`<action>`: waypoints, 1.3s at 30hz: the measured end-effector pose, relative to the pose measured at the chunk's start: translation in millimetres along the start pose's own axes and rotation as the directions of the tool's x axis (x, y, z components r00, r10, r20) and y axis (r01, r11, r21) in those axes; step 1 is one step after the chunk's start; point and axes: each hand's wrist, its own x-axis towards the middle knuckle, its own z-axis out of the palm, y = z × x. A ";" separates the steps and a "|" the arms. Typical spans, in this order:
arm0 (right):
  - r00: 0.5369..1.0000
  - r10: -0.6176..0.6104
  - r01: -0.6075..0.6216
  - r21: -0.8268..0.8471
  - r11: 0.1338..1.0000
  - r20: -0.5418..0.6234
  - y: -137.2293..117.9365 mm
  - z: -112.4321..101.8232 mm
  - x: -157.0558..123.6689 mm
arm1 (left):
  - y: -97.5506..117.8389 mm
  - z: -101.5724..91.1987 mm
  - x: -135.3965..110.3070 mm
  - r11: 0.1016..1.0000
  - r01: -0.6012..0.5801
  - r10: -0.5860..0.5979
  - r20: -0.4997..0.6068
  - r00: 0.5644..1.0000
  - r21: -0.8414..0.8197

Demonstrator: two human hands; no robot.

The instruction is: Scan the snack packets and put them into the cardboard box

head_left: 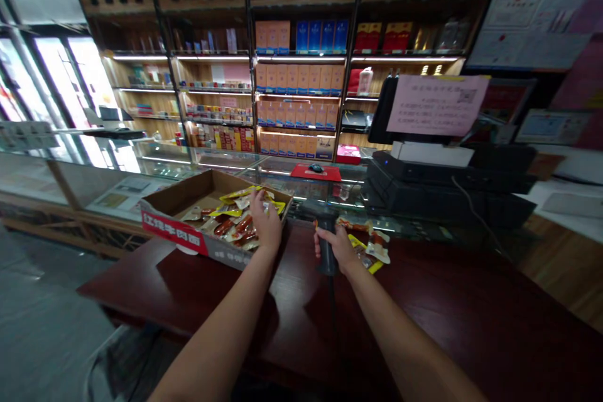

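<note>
My left hand (265,221) reaches into an open cardboard box (175,213) on the dark red counter, fingers curled over the yellow and clear snack packets (233,224) inside; I cannot see whether it grips one. My right hand (335,246) is closed round the dark handle of a barcode scanner (326,259), held upright on the counter. Just to its right lie a few more snack packets (374,245) in a small pile.
A black cash register (447,185) with a pink paper notice (436,105) stands at the right. A glass display counter (155,163) runs behind, with a red mat and mouse (316,170). Lit shelves of boxed goods (298,100) fill the back wall.
</note>
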 end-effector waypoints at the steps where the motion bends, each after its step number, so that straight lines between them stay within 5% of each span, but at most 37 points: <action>1: 1.000 -0.003 0.002 -0.005 1.000 -0.030 2.3 -10.1 -1.9 | 0.1 9.8 -12.8 1.000 0.016 -0.013 0.084 0.996 -0.026; 3: 0.995 -0.005 0.005 0.001 1.000 -0.095 7.1 -32.4 -6.1 | -1.8 30.1 -40.3 0.996 0.088 -0.077 0.297 0.952 -0.024; 6: 0.982 -0.009 0.014 0.027 1.000 -0.187 13.5 -68.7 -12.1 | -5.8 57.2 -81.2 0.970 0.156 -0.235 0.563 0.792 0.186; 9: 0.961 -0.026 0.034 0.025 0.999 -0.275 18.0 -102.3 -17.0 | -7.7 75.4 -114.9 0.898 0.081 -0.367 0.634 0.681 0.433; 12: 0.948 -0.038 0.056 0.047 0.997 -0.317 22.2 -126.9 -20.4 | -7.7 87.0 -136.9 0.832 0.004 -0.434 0.645 0.629 0.555; 22: 0.937 -0.001 0.017 0.044 0.999 -0.349 30.5 -141.1 -27.0 | -9.9 127.9 -162.6 0.776 -0.045 -0.464 0.617 0.635 0.629; 26: 0.936 -0.009 0.026 0.046 0.999 -0.351 28.6 -142.7 -26.9 | -18.1 137.7 -156.2 0.805 0.095 -0.502 0.587 0.635 0.586; 32: 0.977 0.059 -0.051 0.042 0.998 -0.206 26.9 -141.5 -30.7 | -61.2 109.3 -120.2 0.838 0.494 -0.543 0.434 0.719 0.230; 36: 0.984 0.177 -0.175 -0.053 0.983 0.030 35.0 -136.6 -34.0 | -87.8 85.0 -108.0 0.820 0.572 -0.531 0.356 0.769 -0.014; 39: 0.970 0.224 -0.212 -0.118 0.970 0.099 43.3 -134.0 -34.8 | -95.2 81.2 -105.1 0.803 0.593 -0.547 0.319 0.774 -0.062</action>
